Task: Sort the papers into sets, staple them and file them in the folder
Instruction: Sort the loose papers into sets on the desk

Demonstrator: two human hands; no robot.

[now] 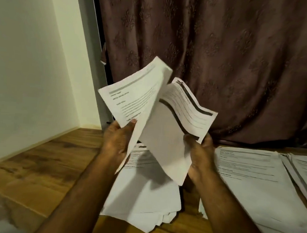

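Observation:
Both hands hold printed white papers up above the wooden table (37,163). My left hand (117,141) grips a thick sheaf (132,97) by its lower edge, thumb on the top page, and the sheaf fans up and to the left. My right hand (200,154) grips another bunch of sheets (178,118) that leans to the right, with one page hanging down between my hands. Under my hands lies a loose, uneven pile of papers (144,200). No stapler or folder is in view.
Two more stacks of printed pages lie on the table at the right, one large stack (254,186) and one at the frame's edge (306,174). A brown patterned curtain (229,58) hangs behind the table. A white wall (23,57) stands to the left.

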